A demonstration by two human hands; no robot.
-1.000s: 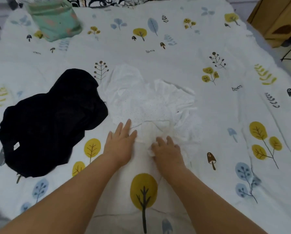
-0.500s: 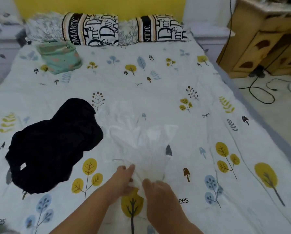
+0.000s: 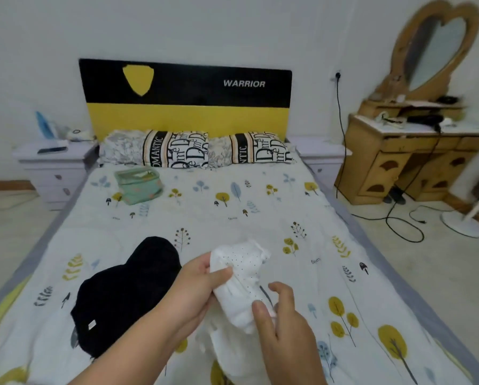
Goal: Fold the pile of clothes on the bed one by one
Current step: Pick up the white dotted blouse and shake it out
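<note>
over the near end of the bed (image 3: 260, 212), both hands are up off the quilt with a white dotted garment (image 3: 241, 276) bunched between them. the left hand (image 3: 196, 290) grips the upper part of it, thumb across the front and fingers curled round the back, so it's clearly clamped on the cloth. the right hand (image 3: 285, 326) sits just below and to the right, thumb pressed on the lower bunch of the fabric and the index finger hooked over near it, looks like a pinch on the same garment. the rest of the white cloth hangs down between the forearms and trails onto the quilt near the bottom edge.

just left of the hands a black garment (image 3: 121, 295) lies crumpled on the quilt, a small white tag showing near its lower edge, not touched by either hand. further up the bed, near the pillows (image 3: 199, 148), sits a folded mint green item (image 3: 138, 184) on the left side.

behind the pillows is a black and yellow headboard (image 3: 185, 98) reading "warrior". a pale nightstand (image 3: 55, 168) stands on the left, and a wooden dresser (image 3: 416, 159) with a heart-shaped mirror (image 3: 435, 48) on the right, black cables trailing on the floor beside it.
</note>
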